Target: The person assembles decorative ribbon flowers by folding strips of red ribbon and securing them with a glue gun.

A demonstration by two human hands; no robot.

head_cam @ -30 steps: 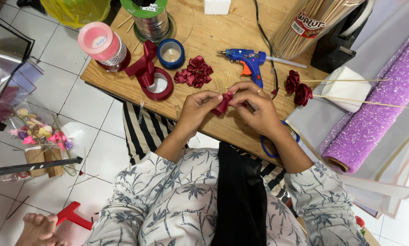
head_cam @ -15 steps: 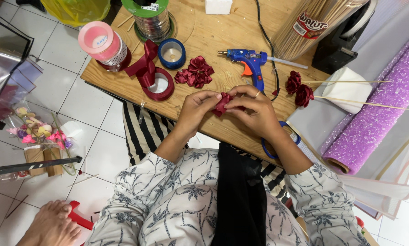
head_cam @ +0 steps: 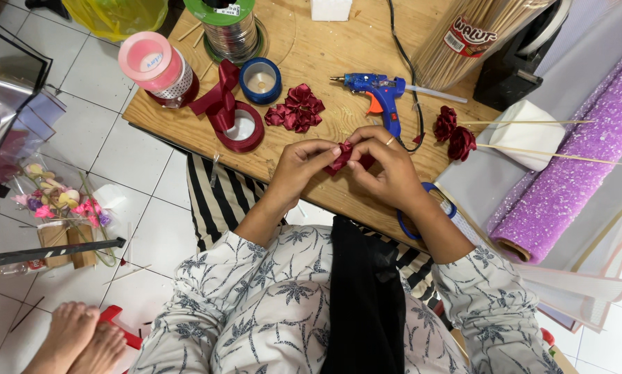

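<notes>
My left hand and my right hand meet over the near edge of a low wooden table. Both pinch a small folded piece of dark red ribbon between the fingertips. A ring shows on a finger of my right hand. Just beyond the hands lie a pile of dark red ribbon petals and a blue glue gun. A dark red ribbon roll with a loose tail lies to the left.
Two finished ribbon roses on thin sticks lie at the right, beside a purple glitter roll. A pink tape roll, a green wire spool, blue tape and a bundle of skewers stand behind. Another person's feet rest bottom left.
My fingers have shifted slightly on the ribbon piece, with the hands staying in the same spot. The feet at the bottom left have moved further into view.
</notes>
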